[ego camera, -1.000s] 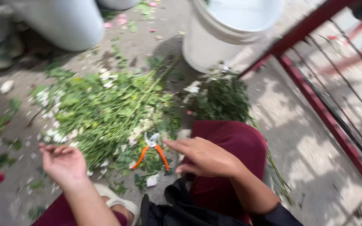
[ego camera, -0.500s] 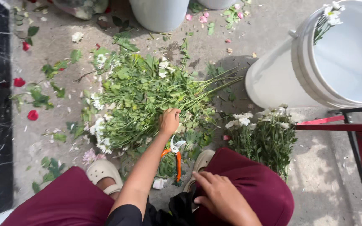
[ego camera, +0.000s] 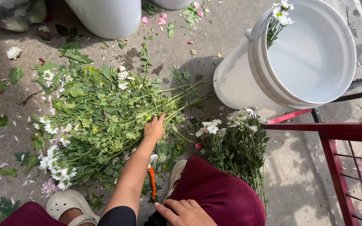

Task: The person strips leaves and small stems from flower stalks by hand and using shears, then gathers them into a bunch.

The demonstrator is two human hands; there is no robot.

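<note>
Left hand (ego camera: 154,129) on flower stems (ego camera: 105,113)

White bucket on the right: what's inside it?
Inside the white bucket, a few white daisy stems lean against the near-left rim. The rest of the visible interior looks bare white; the bottom under the near wall is hidden.

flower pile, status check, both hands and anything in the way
Left hand reaching into flower pile, fingers buried in stems, grip unclear. Right hand flat on knee, holding nothing. Orange snips on ground under left forearm. White bucket clear of pile.
</note>
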